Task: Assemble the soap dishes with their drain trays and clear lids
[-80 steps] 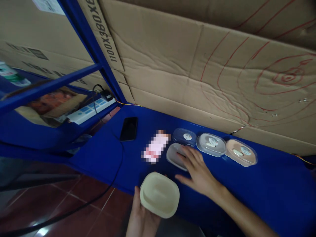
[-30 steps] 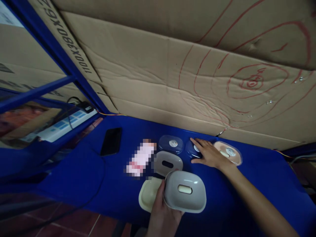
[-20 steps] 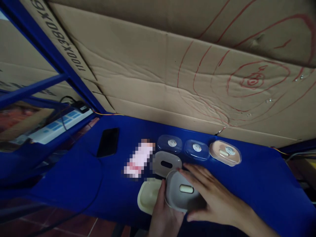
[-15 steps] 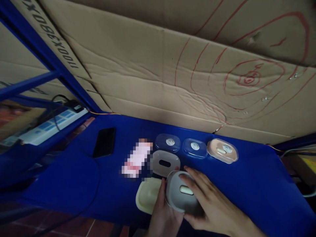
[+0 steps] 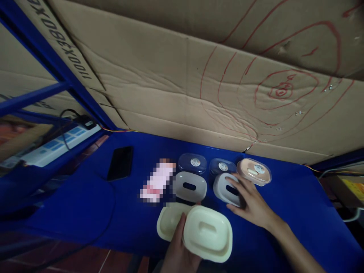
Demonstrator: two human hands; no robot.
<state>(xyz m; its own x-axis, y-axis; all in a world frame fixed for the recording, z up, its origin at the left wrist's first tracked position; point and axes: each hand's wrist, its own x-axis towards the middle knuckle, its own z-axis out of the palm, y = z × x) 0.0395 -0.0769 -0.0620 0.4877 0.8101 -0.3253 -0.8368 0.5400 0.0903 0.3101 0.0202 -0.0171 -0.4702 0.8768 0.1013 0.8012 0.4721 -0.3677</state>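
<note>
The slotted gray tray (image 5: 190,187) lies on the blue counter (image 5: 136,204), its dark oblong opening facing up, and serves as the landmark here. Toward the wearer and a little to the right of it, the left hand (image 5: 179,250) holds up a pale cream tray (image 5: 208,233) with a long raised bar in its middle. The thumb presses on the left side of that tray and the rest of the hand goes beneath — these fingers are clamped on it, though most are hidden.

Just right of the slotted gray tray, the right hand (image 5: 253,201) has a second gray tray (image 5: 222,189), also slotted. Its fingers are clamped on that tray, bent over the far and right side with the thumb at the near edge; whether the tray's underside meets the counter I cannot tell.

Directly below and left of the slotted gray tray sits another cream dish (image 5: 169,222), partly covered by the left thumb. Just behind the landmark is a clear lid (image 5: 192,163) with a round label; behind it and to the right comes a second clear lid (image 5: 222,166), then, farther right, a peach container (image 5: 254,171) under a clear cover. To its left lie a pixelated pink item (image 5: 157,180) and — farther off — a black phone (image 5: 120,163).
</note>
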